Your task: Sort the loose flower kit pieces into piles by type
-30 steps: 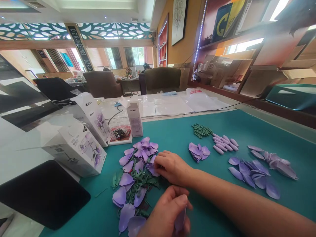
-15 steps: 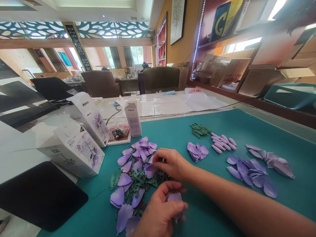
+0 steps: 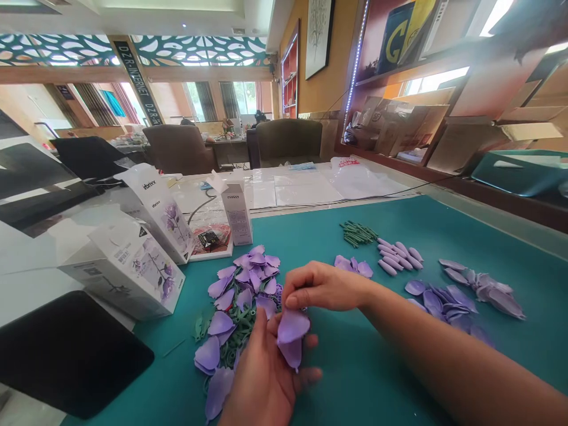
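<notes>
Right hand (image 3: 322,287): fingertips pinched on a purple petal (image 3: 293,326).
Left hand (image 3: 270,374): loosely open (palm showing), a second petal (image 3: 291,355) against its fingers.
Both petals: above the green mat (image 3: 364,373), just right of the mixed pile (image 3: 237,316).

The purple petals (image 3: 293,326) at lower centre look like thin, smooth plastic with a satin sheen. Right of centre, the green sticks (image 3: 358,234) seem plastic too, though duller, and the lilac pods (image 3: 390,260) beside them are smooth and faintly shiny. The teal mat (image 3: 306,236) beneath is smooth and mostly matt. Over at left, the white boxes (image 3: 119,263) are smooth printed card; the black pad (image 3: 75,355) at lower left is dead matt. Toward upper right, I see dull brown cardboard cartons (image 3: 417,127) and a glossy teal tub (image 3: 528,171).
</notes>
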{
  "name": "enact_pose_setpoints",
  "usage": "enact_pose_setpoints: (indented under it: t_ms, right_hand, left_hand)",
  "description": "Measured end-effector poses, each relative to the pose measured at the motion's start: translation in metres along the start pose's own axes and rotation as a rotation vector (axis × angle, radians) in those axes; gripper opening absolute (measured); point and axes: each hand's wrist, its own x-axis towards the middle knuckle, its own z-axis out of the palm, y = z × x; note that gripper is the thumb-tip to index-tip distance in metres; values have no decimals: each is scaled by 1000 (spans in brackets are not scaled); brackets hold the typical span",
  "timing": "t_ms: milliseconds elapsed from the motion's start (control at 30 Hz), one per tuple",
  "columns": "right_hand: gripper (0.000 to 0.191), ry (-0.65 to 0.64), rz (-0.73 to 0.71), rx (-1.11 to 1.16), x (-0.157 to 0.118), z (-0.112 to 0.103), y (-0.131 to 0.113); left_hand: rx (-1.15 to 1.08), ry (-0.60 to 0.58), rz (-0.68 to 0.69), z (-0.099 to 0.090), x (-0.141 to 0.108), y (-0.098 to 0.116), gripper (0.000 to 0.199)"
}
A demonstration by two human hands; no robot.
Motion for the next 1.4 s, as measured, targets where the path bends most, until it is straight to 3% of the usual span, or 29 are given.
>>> enact_pose_setpoints:
  t_ms: [67, 200, 333, 500, 700, 1033, 1167, 1300, 1400]
  right_hand:
    - [16, -3, -10, -132, 0, 3, -1]
    - [17, 185, -22, -449, 8, 14, 10]
    - [18, 163, -75, -735, 14, 26, 25]
    - [12, 224, 20, -957, 17, 37, 34]
    - [26, 248, 100, -1067, 26, 43, 42]
    - [21, 260, 102, -1005, 28, 45, 49]
    - [22, 309, 91, -939, 24, 39, 42]
    - [18, 412, 63, -592, 18, 23, 28]
    - [13, 387, 114, -254, 12, 9, 16]
  left_hand:
    - [35, 2, -24, 1, -1, -2, 41]
    - [139, 38, -77, 0, -1, -8, 26]
    - [200, -56, -81, -7, 3, -16, 10]
    - [273, -173, -81, -13, 6, -21, 22]
    - [330, -248, -65, -13, 5, -21, 29]
    - [276, -248, -73, -12, 8, -25, 20]
    - [218, -165, -40, -11, 6, -22, 13]
    - [119, -58, -53, -7, 4, -14, 32]
    - [65, -25, -60, -5, 4, -9, 39]
